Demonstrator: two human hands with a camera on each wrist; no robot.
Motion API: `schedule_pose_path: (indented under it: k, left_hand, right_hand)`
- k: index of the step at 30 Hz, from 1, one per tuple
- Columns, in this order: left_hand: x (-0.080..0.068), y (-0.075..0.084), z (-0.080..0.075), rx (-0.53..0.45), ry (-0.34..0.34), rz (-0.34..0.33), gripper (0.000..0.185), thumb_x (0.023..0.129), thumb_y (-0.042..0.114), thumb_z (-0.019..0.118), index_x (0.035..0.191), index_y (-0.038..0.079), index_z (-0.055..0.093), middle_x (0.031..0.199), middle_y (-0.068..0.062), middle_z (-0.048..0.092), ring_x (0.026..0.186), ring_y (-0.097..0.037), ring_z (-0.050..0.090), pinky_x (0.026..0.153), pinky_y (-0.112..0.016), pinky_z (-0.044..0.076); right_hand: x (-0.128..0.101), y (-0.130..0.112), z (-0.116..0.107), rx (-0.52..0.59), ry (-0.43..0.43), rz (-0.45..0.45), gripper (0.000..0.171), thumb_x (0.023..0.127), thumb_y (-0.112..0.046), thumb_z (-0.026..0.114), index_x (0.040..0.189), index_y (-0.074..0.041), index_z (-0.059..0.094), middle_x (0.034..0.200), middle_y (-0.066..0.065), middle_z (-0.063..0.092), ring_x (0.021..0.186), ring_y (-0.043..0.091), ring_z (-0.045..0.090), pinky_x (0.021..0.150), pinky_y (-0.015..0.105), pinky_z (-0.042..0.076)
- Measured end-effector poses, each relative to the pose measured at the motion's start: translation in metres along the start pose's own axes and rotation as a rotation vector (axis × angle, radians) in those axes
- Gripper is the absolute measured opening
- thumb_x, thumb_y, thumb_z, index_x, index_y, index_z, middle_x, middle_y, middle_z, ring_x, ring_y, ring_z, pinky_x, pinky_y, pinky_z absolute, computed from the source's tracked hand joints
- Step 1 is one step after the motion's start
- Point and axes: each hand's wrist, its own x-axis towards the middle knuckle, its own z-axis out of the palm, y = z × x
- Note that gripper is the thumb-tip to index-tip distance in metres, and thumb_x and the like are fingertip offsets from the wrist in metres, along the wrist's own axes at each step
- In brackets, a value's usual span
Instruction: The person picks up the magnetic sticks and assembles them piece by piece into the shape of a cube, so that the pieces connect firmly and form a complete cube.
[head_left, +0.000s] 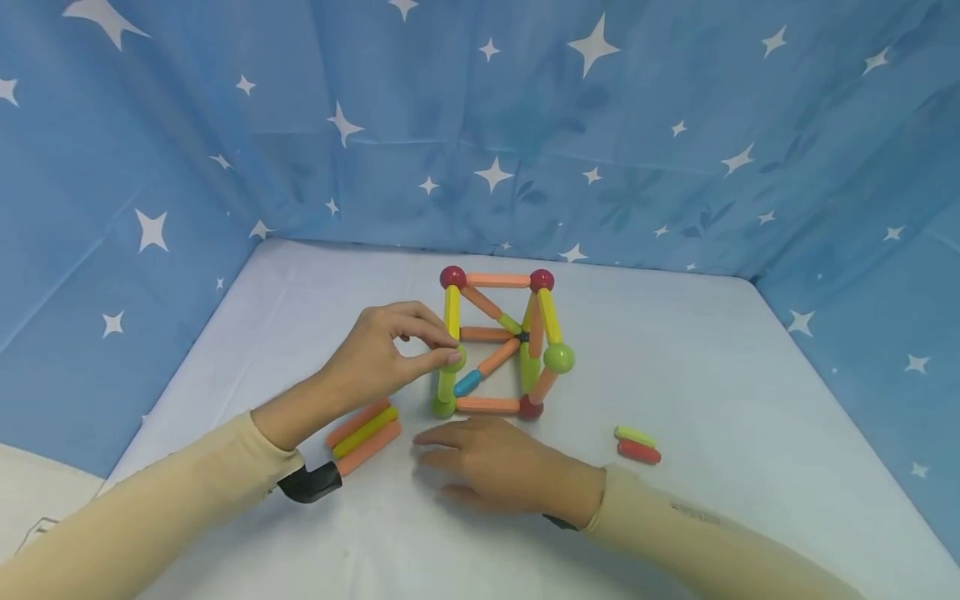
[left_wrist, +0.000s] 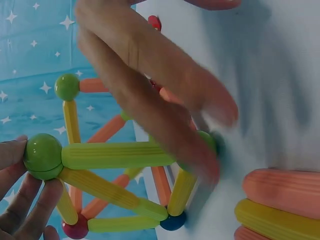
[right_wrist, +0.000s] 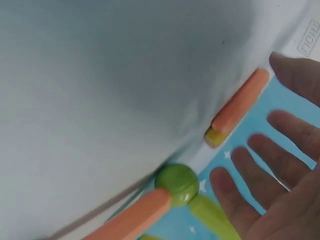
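Note:
A frame of magnetic rods and balls stands on the table, with orange, yellow, green and blue rods. My left hand pinches the green ball at its near upper left corner between thumb and fingers. From that ball a light green rod runs down to another green ball at table level. My right hand is just in front of the frame's base, fingers extended and holding nothing. In the left wrist view its blurred fingers cross in front of the frame and hide part of it.
Left of the frame lie loose orange rods with a yellow rod between them, close to my left forearm. On the right side a short green rod and a red rod lie together. A starry blue curtain surrounds the white table.

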Motion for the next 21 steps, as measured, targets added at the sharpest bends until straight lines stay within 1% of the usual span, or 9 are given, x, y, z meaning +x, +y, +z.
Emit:
schedule_pose_path:
  k: [3, 5, 7, 11, 13, 16, 18, 20, 21]
  left_hand:
    - [-0.001, -0.003, -0.001, -0.017, 0.013, 0.015, 0.010, 0.085, 0.022, 0.085, 0.095, 0.023, 0.083, 0.095, 0.016, 0.068, 0.087, -0.019, 0.064, 0.079, -0.037, 0.047]
    - [-0.002, -0.004, -0.001, -0.034, 0.015, 0.025, 0.010, 0.085, 0.021, 0.085, 0.095, 0.022, 0.083, 0.096, 0.015, 0.068, 0.088, -0.015, 0.064, 0.079, -0.036, 0.049]
    - [-0.002, -0.005, 0.000, -0.044, 0.016, 0.036, 0.010, 0.085, 0.021, 0.085, 0.095, 0.021, 0.083, 0.096, 0.014, 0.068, 0.089, -0.011, 0.064, 0.078, -0.034, 0.050]
    - [-0.001, -0.006, 0.001, -0.032, 0.022, 0.058, 0.010, 0.084, 0.021, 0.085, 0.094, 0.020, 0.083, 0.096, 0.014, 0.068, 0.089, -0.006, 0.063, 0.076, -0.031, 0.052]
    - [-0.001, -0.006, 0.001, -0.024, 0.025, 0.066, 0.010, 0.084, 0.022, 0.085, 0.093, 0.020, 0.083, 0.095, 0.014, 0.067, 0.089, -0.006, 0.063, 0.076, -0.031, 0.052]
    - [-0.001, -0.006, 0.001, -0.027, 0.026, 0.077, 0.010, 0.084, 0.021, 0.085, 0.093, 0.019, 0.083, 0.095, 0.014, 0.067, 0.088, -0.006, 0.063, 0.075, -0.031, 0.052]
    - [-0.001, -0.006, 0.001, -0.035, 0.028, 0.082, 0.009, 0.084, 0.020, 0.085, 0.093, 0.019, 0.083, 0.095, 0.013, 0.067, 0.087, -0.006, 0.063, 0.075, -0.030, 0.052]
    - [0.000, -0.006, 0.002, -0.039, 0.030, 0.088, 0.009, 0.084, 0.020, 0.085, 0.093, 0.018, 0.083, 0.095, 0.013, 0.067, 0.088, -0.006, 0.063, 0.075, -0.030, 0.052]
    - [0.000, -0.006, 0.002, -0.038, 0.032, 0.089, 0.010, 0.084, 0.020, 0.085, 0.093, 0.018, 0.083, 0.095, 0.013, 0.067, 0.088, -0.006, 0.063, 0.075, -0.030, 0.052]
  right_hand:
    - [0.014, -0.006, 0.005, -0.070, -0.036, -0.015, 0.063, 0.095, -0.039, 0.072, 0.150, -0.018, 0.050, 0.156, 0.000, 0.044, 0.143, 0.017, 0.040, 0.113, 0.037, 0.037]
    - [0.020, -0.008, 0.010, -0.082, -0.067, -0.007, 0.071, 0.096, -0.041, 0.070, 0.156, -0.016, 0.041, 0.161, 0.001, 0.036, 0.147, 0.019, 0.033, 0.115, 0.038, 0.032]
    - [0.024, -0.008, 0.015, -0.096, -0.083, 0.001, 0.071, 0.098, -0.041, 0.066, 0.157, -0.014, 0.037, 0.162, 0.002, 0.033, 0.148, 0.019, 0.031, 0.116, 0.039, 0.031]
    - [0.030, -0.010, 0.020, -0.119, -0.041, 0.001, 0.063, 0.100, -0.038, 0.063, 0.155, -0.013, 0.042, 0.154, 0.002, 0.044, 0.141, 0.018, 0.041, 0.114, 0.036, 0.035]
    - [0.035, -0.010, 0.019, -0.126, -0.016, -0.005, 0.060, 0.101, -0.037, 0.063, 0.153, -0.013, 0.045, 0.151, 0.002, 0.047, 0.139, 0.018, 0.043, 0.114, 0.035, 0.034]
    - [0.041, -0.010, 0.018, -0.131, -0.011, -0.023, 0.058, 0.101, -0.035, 0.063, 0.151, -0.013, 0.047, 0.149, 0.001, 0.049, 0.139, 0.016, 0.044, 0.115, 0.032, 0.032]
    - [0.045, -0.010, 0.018, -0.136, -0.005, -0.033, 0.051, 0.102, -0.031, 0.062, 0.149, -0.014, 0.051, 0.146, -0.001, 0.053, 0.136, 0.014, 0.047, 0.113, 0.030, 0.034]
    - [0.047, -0.009, 0.017, -0.157, 0.002, -0.038, 0.040, 0.103, -0.028, 0.061, 0.141, -0.017, 0.059, 0.134, -0.003, 0.060, 0.123, 0.012, 0.056, 0.106, 0.027, 0.041]
    - [0.048, -0.008, 0.016, -0.166, 0.011, -0.038, 0.033, 0.103, -0.026, 0.061, 0.135, -0.019, 0.064, 0.126, -0.004, 0.063, 0.112, 0.011, 0.060, 0.099, 0.024, 0.045]
